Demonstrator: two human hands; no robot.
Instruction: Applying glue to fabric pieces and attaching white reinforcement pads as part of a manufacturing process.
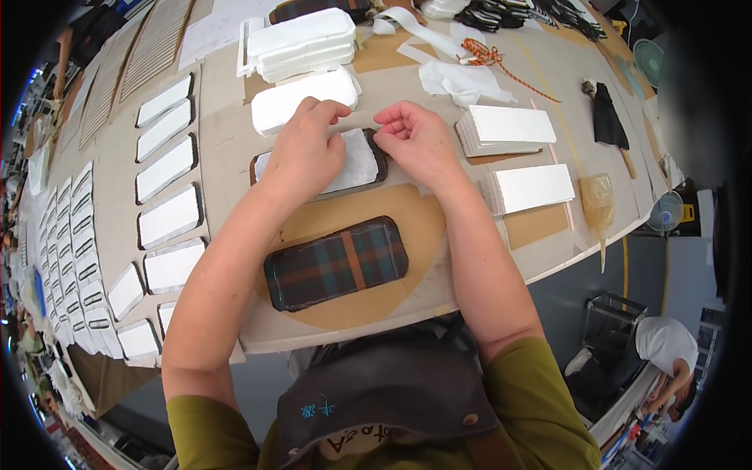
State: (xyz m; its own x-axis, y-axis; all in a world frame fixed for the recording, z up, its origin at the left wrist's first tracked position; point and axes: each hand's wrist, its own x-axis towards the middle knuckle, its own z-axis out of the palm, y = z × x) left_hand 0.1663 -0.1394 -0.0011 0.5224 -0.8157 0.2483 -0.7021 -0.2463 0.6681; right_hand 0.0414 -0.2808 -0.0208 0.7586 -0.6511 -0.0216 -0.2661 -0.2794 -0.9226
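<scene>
A panel with a pale grey-white backing and a dark folded rim (363,160) lies on the table in front of me. Over its left part is my left hand (309,149), fingers bent, with a gap between thumb and forefinger and nothing visible in them; some fingertips are hidden. At the panel's upper right corner, my right hand (419,145) has its thumb and curled fingers on the dark rim. Closer to me, a rounded plaid panel (337,262) in dark green and orange lies face up on brown paper (419,211).
White boards are stacked beyond my hands (301,39) and at the right (509,127). Several dark-edged white panels (168,215) line the left side. An orange cord (482,53), a black-covered brush-like tool (607,117) and a yellowish bag (597,200) lie farther right. Another person (666,345) bends at lower right.
</scene>
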